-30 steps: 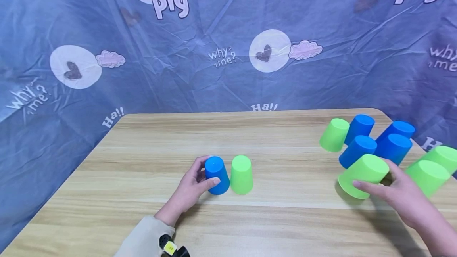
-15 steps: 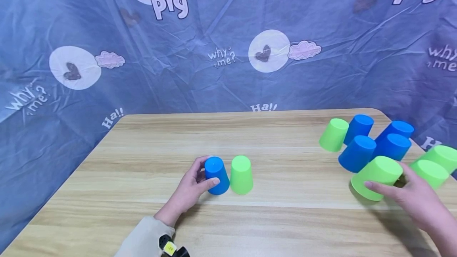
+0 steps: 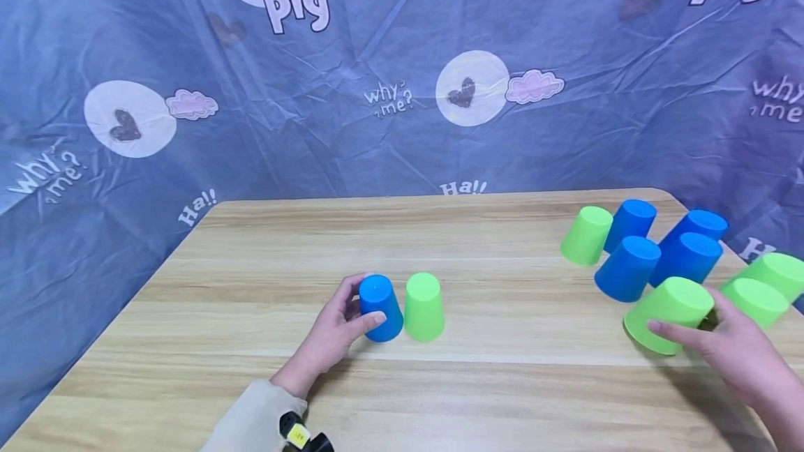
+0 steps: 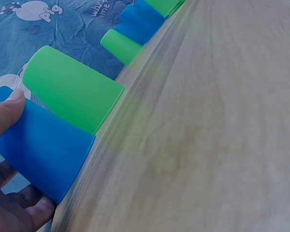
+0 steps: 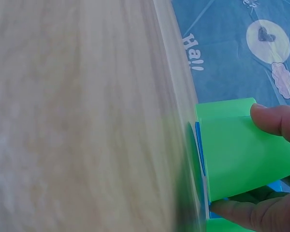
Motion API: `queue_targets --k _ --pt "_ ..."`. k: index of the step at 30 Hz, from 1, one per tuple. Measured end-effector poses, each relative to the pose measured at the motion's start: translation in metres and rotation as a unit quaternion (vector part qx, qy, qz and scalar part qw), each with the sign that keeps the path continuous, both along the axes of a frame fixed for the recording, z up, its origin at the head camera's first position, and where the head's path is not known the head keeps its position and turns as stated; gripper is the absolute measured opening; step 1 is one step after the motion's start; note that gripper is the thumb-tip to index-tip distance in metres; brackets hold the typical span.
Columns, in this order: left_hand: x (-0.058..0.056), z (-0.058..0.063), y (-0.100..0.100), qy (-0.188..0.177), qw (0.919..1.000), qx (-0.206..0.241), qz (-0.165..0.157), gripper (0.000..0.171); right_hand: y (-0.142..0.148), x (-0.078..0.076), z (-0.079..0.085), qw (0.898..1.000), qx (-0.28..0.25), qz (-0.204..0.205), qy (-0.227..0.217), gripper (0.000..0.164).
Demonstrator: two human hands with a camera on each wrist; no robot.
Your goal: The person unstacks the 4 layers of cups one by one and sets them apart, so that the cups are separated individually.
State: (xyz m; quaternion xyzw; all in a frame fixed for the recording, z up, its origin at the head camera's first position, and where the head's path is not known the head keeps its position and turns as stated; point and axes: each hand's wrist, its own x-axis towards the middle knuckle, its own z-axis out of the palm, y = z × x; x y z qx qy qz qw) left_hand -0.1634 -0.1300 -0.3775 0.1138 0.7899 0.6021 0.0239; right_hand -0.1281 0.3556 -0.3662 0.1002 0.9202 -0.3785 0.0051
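Note:
My left hand [image 3: 336, 330] grips a blue cup [image 3: 381, 312], thumb on the near side and fingers around the left. That cup stands mouth down on the wooden table. Close at its right is an upside-down green cup [image 3: 424, 307]; in the left wrist view this green cup [image 4: 72, 89] and the blue cup [image 4: 46, 145] meet near their rims. On the right, my right hand [image 3: 731, 344] holds another green cup [image 3: 668, 316], also mouth down, between thumb and fingers. In the right wrist view the held green cup [image 5: 246, 154] has its rim at or just above the tabletop.
Behind the right hand stand several blue cups [image 3: 628, 270] and one green cup [image 3: 587, 236], all upside down. Two more green cups [image 3: 756, 302] are at the right edge. The table [image 3: 490, 396] ends at a blue printed cloth [image 3: 352, 138].
My right hand has moved right with its green cup, slowing in the last half second. The left hand and its blue cup have stayed in place.

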Motion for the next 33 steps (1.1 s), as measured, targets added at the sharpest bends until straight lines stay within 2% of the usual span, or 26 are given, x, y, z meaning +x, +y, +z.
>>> queue_targets --k 6,15,25,33 --pt "0.0006 0.0005 -0.0003 -0.001 1.0000 -0.002 -0.001 0.050 0.0033 -0.0038 -0.0047 1.000 -0.006 -0.018 -0.018 0.090" --pt "0.0001 -0.0004 -0.0006 -0.002 1.0000 0.001 -0.002 0.050 0.0024 -0.0037 -0.0082 1.000 -0.002 -0.018 -0.003 0.089" --pt "-0.0009 -0.0018 -0.0003 0.000 1.0000 0.003 0.000 0.050 0.0012 -0.0032 -0.0078 1.000 -0.002 -0.017 -0.013 0.092" --pt "-0.0013 -0.0023 -0.0008 0.002 1.0000 0.002 0.000 0.050 0.0025 -0.0045 -0.0101 0.999 -0.026 -0.015 -0.026 0.095"
